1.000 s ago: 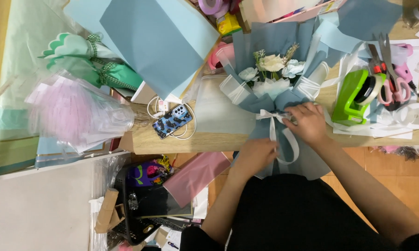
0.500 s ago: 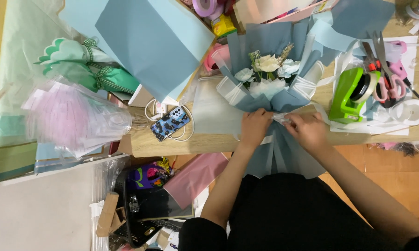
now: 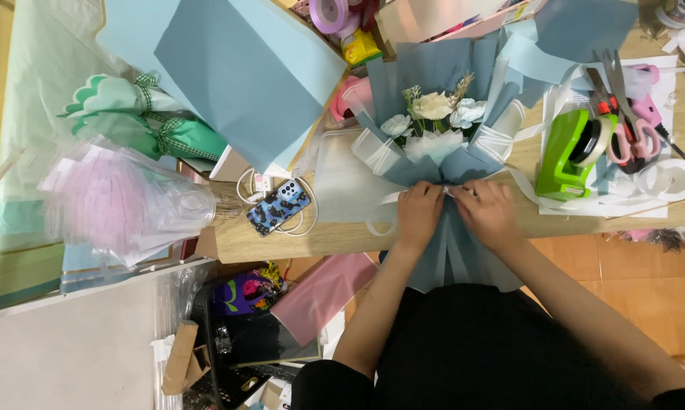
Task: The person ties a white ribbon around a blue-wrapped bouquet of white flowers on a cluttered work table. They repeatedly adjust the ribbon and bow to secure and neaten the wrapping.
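A bouquet of white flowers [image 3: 435, 114] wrapped in dusty blue paper [image 3: 441, 163] lies on the wooden table [image 3: 335, 235], stems toward me. My left hand [image 3: 418, 212] and my right hand [image 3: 485, 211] are side by side at the bouquet's narrow waist, both pinching a white ribbon [image 3: 384, 201] tied around it. A loop of the ribbon hangs left of my left hand. The lower wrap [image 3: 452, 262] spills over the table edge onto my lap.
A green tape dispenser [image 3: 570, 156], pink scissors [image 3: 623, 129] and tape rolls [image 3: 672, 178] sit at the right. A phone [image 3: 278, 206] with a cable lies left of the bouquet. Blue paper sheets [image 3: 236, 72], a pink bouquet [image 3: 122, 205] and a green wrapped item [image 3: 141, 121] fill the left.
My left hand has come up from the lower wrap to the bouquet's waist. Both hands now meet close together on the ribbon.
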